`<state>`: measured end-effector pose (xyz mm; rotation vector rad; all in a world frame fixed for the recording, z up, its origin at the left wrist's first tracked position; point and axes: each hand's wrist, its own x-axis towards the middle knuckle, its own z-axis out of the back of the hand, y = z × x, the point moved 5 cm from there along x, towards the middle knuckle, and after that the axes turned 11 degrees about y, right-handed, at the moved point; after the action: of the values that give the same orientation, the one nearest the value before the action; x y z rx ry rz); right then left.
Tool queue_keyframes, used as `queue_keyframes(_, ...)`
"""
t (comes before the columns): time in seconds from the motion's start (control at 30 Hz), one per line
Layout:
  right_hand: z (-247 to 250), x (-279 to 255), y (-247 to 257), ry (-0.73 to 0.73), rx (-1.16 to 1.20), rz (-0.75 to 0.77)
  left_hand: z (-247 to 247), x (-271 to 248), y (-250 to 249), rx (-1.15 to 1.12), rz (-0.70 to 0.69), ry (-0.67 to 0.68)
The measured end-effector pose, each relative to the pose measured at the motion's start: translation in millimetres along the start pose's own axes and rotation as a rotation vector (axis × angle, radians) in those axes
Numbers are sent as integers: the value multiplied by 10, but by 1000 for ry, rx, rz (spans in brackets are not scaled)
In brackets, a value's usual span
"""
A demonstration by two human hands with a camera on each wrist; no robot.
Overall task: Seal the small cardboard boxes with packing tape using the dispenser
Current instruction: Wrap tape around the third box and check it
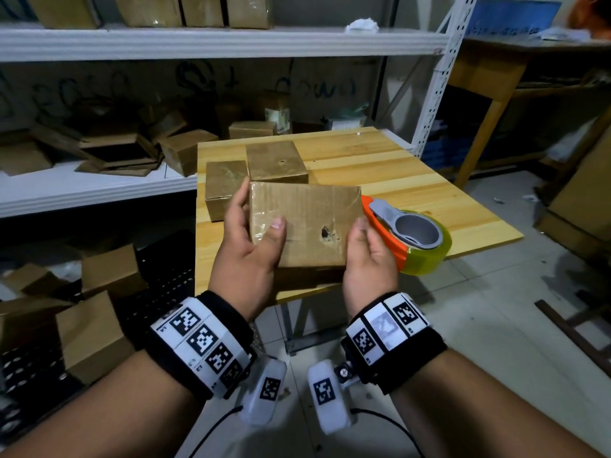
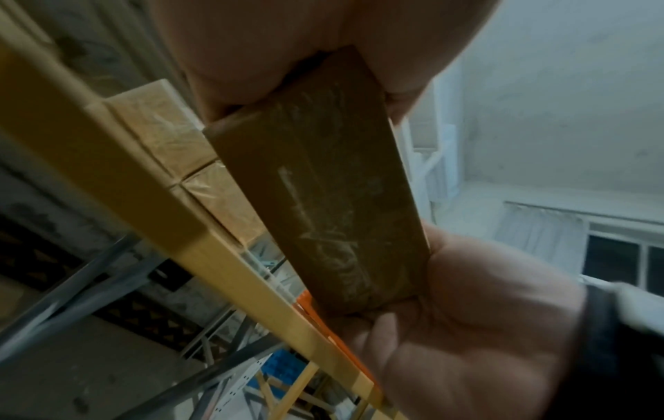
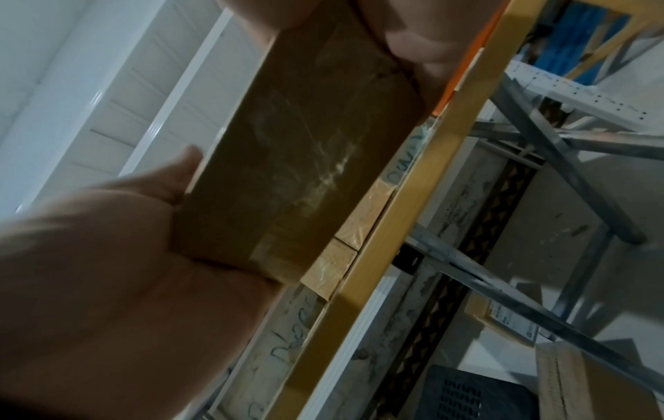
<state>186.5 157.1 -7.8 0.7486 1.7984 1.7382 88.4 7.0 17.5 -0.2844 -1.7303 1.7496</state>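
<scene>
I hold a small cardboard box (image 1: 304,223) with a torn hole in its top above the near edge of the wooden table (image 1: 380,166). My left hand (image 1: 253,228) grips its left end, thumb on top and fingers behind. My right hand (image 1: 363,247) grips its right end, thumb at the corner. The left wrist view shows the box's taped side (image 2: 323,199) between both palms, as does the right wrist view (image 3: 305,156). The orange and grey tape dispenser (image 1: 410,236) with a clear yellowish roll lies on the table just right of the box. Two more closed boxes (image 1: 276,161) (image 1: 224,190) stand behind it.
A white metal shelf (image 1: 99,190) on the left carries flattened cardboard and more boxes. Open cartons (image 1: 92,332) and a black perforated crate (image 1: 165,269) stand on the floor at lower left. A wooden desk (image 1: 489,74) stands at the right, tiled floor below.
</scene>
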Motion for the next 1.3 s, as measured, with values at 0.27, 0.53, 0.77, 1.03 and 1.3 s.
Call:
queue_keyframes(0.27, 9, 249, -164, -54, 54, -73, 145, 13, -115, -140, -52, -10)
queue_keyframes(0.53, 12, 292, -168, 11, 157, -141, 73, -32, -82, -391, 24, -27)
queue_keyframes(0.77, 24, 139, 191, 67, -72, 180, 81, -35, -229, -104, -105, -22)
queue_keyframes(1.03, -201, 11, 55, 362, -160, 223, -27, -63, -240, -59, -150, 24)
queue_keyframes(1.3, -131, -7, 138, 436, 446, 124, -26, -14, -168, -339, -3, 2)
